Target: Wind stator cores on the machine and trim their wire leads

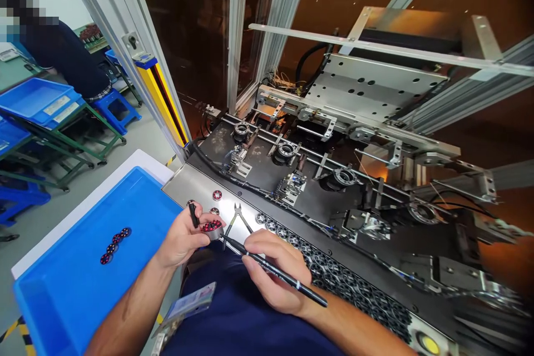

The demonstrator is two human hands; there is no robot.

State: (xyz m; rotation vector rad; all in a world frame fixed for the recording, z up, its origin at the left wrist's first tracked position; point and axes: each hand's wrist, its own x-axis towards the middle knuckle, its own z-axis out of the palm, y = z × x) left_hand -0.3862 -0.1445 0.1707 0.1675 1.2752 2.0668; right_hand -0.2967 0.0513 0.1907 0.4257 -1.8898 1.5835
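Note:
My left hand (pixel 178 238) is closed around a small round motor stator (pixel 213 228) with red and black windings and a grey rim. A black marker cap (pixel 193 215) also sticks up between its fingers. My right hand (pixel 277 275) grips a black marker pen (pixel 287 277), uncapped, its tip pointing at the stator's rim. Whether the tip touches the rim I cannot tell. Beyond my hands, diagonal cutters (pixel 237 212) lie on the metal ledge with their handles partly hidden. Another red-wound stator (pixel 217 195) rests near them, and one more (pixel 214 211) is partly covered by my left hand.
On my left stands a blue tray (pixel 67 289) with several stators (pixel 112 247) in a row. Many black ring-shaped parts (pixel 354 289) line the ledge at right. Ahead is a machine bed (pixel 267 172) with rods and fixtures. A seated person (pixel 70 55) works at far left.

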